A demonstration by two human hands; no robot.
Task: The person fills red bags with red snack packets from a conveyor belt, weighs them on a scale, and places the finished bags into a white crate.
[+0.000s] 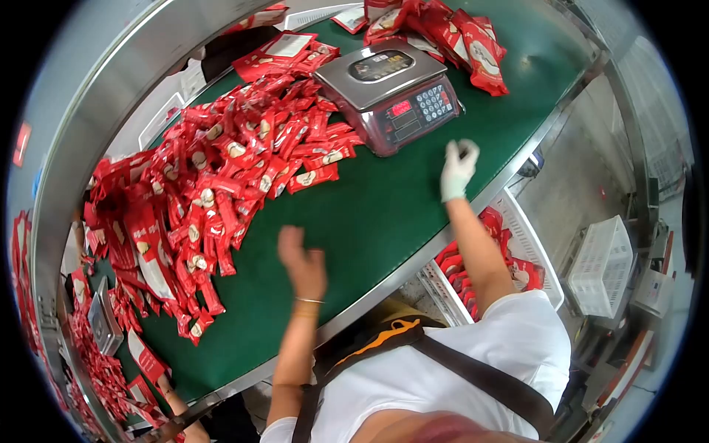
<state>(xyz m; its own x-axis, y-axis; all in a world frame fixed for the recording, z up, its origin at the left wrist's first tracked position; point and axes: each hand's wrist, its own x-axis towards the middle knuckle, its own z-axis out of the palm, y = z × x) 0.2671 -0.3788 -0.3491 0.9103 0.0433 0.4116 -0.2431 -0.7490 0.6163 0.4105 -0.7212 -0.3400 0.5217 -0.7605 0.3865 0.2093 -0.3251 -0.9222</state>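
Note:
My left hand (303, 264) is bare, with bands at the wrist. It hovers over the green belt (354, 229), thumb apart from the fingers, holding nothing visible. In a white glove, my right hand (458, 171) is above the belt near its front edge, right of the scale. Its fingers are bent with a gap between them, and nothing shows inside. The digital scale (388, 92) has a bare metal pan and a lit red display. Left of it spreads a large heap of small red packets (236, 159); a single packet (314, 178) lies at its near edge.
Larger red bags (473, 48) lie behind the scale. Below the belt's edge stands a white crate (528, 236) holding red bags. Another white crate (602, 266) is on the right. At lower left, another person's hand (164, 384) is by a red bag (144, 356). A metal rail (96, 81) curves along the left.

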